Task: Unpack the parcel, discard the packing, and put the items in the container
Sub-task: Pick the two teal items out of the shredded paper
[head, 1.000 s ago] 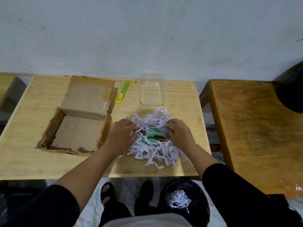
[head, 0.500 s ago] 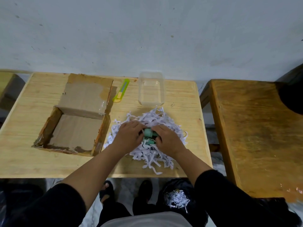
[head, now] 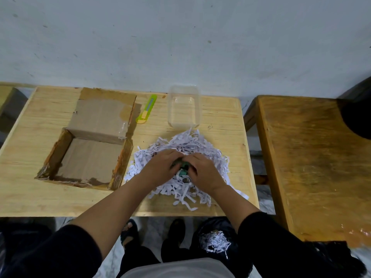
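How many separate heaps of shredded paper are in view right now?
2. The big pile lies on the table under both hands, in front of the clear container. A smaller clump sits in the black bin bag on the floor.

An open, flap-up cardboard parcel (head: 88, 149) is sitting left of a heap of white shredded paper (head: 186, 157) that is hiding small green items (head: 183, 171) at its middle, while a clear plastic container (head: 184, 106) is standing just behind the heap.
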